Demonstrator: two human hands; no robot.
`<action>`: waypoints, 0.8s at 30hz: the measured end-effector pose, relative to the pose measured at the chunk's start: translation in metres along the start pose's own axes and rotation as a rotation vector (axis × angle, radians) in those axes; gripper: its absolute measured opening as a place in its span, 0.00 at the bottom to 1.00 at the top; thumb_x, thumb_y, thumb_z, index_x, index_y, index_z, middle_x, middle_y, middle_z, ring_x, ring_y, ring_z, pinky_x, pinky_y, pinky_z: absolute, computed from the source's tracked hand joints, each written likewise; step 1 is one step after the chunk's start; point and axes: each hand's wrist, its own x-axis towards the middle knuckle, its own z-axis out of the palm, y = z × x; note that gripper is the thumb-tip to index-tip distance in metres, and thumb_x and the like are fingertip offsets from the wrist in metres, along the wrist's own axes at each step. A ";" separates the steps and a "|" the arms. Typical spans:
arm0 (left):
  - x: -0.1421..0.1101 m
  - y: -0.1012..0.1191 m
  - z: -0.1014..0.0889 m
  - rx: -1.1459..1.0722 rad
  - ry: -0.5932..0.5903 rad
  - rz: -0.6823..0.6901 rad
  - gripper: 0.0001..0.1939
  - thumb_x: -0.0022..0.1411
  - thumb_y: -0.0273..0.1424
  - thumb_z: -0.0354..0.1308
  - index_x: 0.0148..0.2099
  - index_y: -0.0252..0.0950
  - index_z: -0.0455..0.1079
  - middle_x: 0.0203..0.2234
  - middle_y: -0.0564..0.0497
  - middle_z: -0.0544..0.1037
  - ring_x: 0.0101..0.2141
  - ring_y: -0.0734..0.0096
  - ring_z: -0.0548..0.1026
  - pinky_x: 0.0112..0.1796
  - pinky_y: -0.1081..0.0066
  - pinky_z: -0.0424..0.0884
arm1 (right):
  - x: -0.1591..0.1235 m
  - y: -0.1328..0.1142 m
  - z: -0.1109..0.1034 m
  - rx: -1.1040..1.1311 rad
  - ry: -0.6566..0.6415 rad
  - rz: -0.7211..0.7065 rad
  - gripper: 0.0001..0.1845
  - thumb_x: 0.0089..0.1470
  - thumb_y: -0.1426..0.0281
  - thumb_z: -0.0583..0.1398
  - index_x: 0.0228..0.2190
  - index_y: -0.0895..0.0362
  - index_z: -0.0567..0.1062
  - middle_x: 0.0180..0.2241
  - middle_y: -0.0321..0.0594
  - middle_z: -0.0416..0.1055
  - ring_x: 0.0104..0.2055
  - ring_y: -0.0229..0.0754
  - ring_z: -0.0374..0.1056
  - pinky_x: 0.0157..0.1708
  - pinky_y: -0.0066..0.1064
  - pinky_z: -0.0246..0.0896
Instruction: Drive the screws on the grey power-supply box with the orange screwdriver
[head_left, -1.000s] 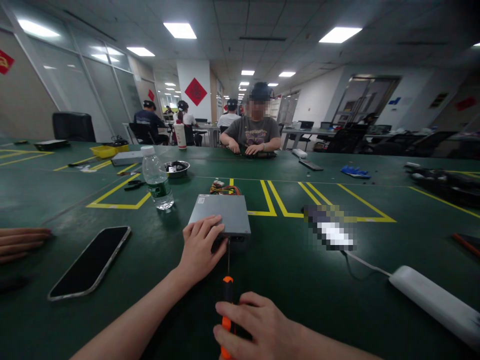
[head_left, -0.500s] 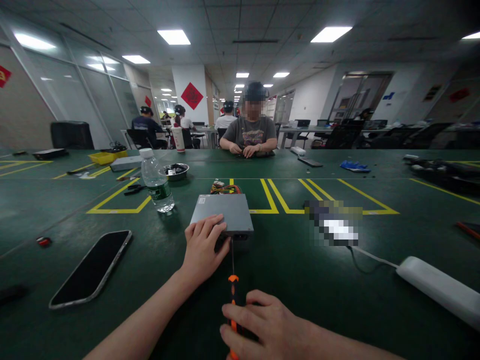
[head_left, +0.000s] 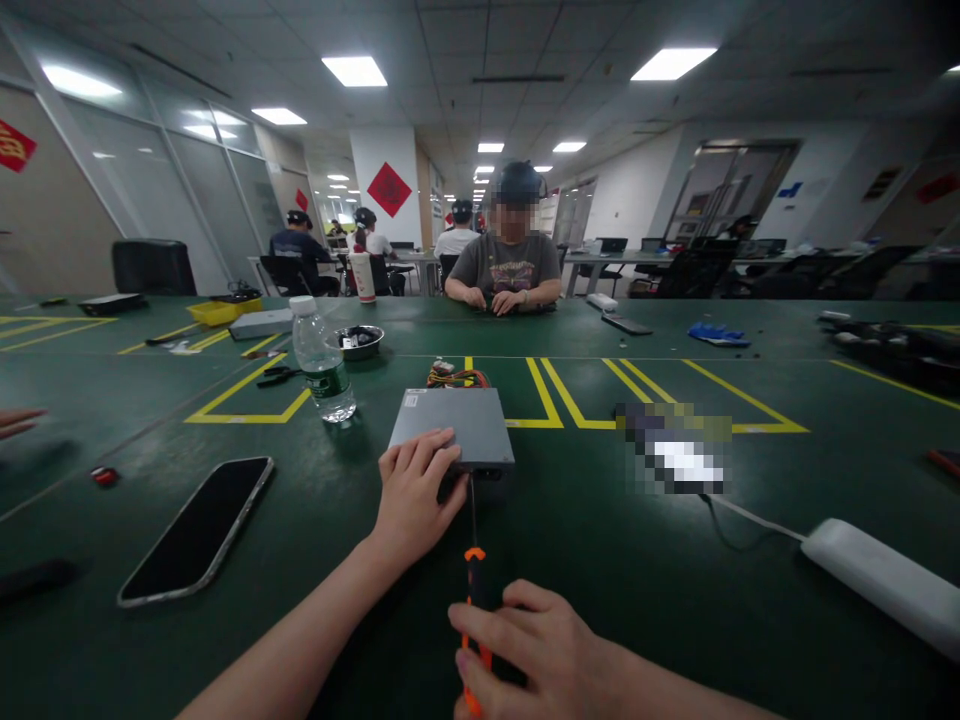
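Note:
A grey metal computer power supply (head_left: 457, 425) lies flat on the green table, its bundle of coloured wires (head_left: 454, 376) at the far side. My left hand (head_left: 424, 485) grips its near left corner, fingers across the top and thumb against the near face. Between the fingers of my right hand (head_left: 525, 640) is the orange and black handle of a screwdriver (head_left: 474, 575). Its thin shaft points away from me and reaches the near face of the power supply. Whether the tip sits in a screw is hidden from view.
Left of the power supply stands a water bottle (head_left: 321, 365), with a metal bowl (head_left: 360, 341) behind it. A phone (head_left: 199, 530) lies nearer me. On the right are a blurred device and a white power strip (head_left: 877, 570). Another person's fingers (head_left: 19, 422) show at the left edge.
The whole view has shifted slightly, so things sit a little further right. Another person's fingers have appeared at the left edge. My hands keep their hold on the power supply and screwdriver.

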 end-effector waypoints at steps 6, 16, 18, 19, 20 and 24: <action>0.000 0.000 0.000 -0.003 0.007 -0.009 0.10 0.58 0.32 0.54 0.44 0.41 0.65 0.49 0.48 0.72 0.50 0.59 0.67 0.45 0.58 0.55 | 0.003 0.000 -0.005 0.022 0.068 0.032 0.17 0.65 0.65 0.47 0.31 0.61 0.69 0.31 0.42 0.74 0.38 0.34 0.69 0.34 0.26 0.61; 0.000 0.001 0.000 0.009 0.001 -0.023 0.11 0.59 0.32 0.54 0.45 0.42 0.65 0.49 0.49 0.72 0.50 0.60 0.67 0.45 0.58 0.55 | -0.005 0.000 -0.001 -0.014 -0.028 0.003 0.12 0.61 0.65 0.54 0.32 0.60 0.70 0.35 0.44 0.72 0.32 0.35 0.67 0.30 0.28 0.58; 0.000 0.001 -0.001 0.009 -0.001 -0.018 0.11 0.59 0.32 0.54 0.45 0.42 0.65 0.49 0.48 0.72 0.50 0.60 0.67 0.45 0.59 0.56 | -0.005 0.001 0.000 0.003 -0.011 0.025 0.15 0.62 0.62 0.53 0.31 0.61 0.69 0.34 0.43 0.72 0.34 0.35 0.68 0.30 0.27 0.58; 0.000 0.001 -0.001 0.011 -0.001 -0.014 0.11 0.59 0.32 0.54 0.45 0.42 0.64 0.49 0.48 0.72 0.50 0.61 0.67 0.45 0.59 0.56 | -0.005 0.001 0.000 0.011 -0.007 0.034 0.16 0.62 0.61 0.51 0.32 0.61 0.69 0.34 0.43 0.72 0.35 0.36 0.68 0.31 0.28 0.59; 0.000 0.001 -0.001 0.012 -0.003 -0.008 0.11 0.59 0.32 0.54 0.45 0.41 0.64 0.49 0.48 0.72 0.50 0.61 0.67 0.45 0.59 0.56 | -0.004 0.001 -0.001 0.015 -0.013 0.038 0.18 0.63 0.61 0.49 0.34 0.62 0.69 0.35 0.43 0.72 0.36 0.36 0.68 0.31 0.28 0.59; 0.000 0.001 0.000 0.018 0.011 -0.007 0.11 0.58 0.31 0.54 0.45 0.41 0.65 0.49 0.48 0.72 0.50 0.60 0.67 0.45 0.58 0.56 | 0.000 0.000 -0.006 -0.015 -0.073 0.009 0.18 0.65 0.65 0.44 0.41 0.61 0.68 0.36 0.44 0.72 0.40 0.37 0.67 0.32 0.29 0.59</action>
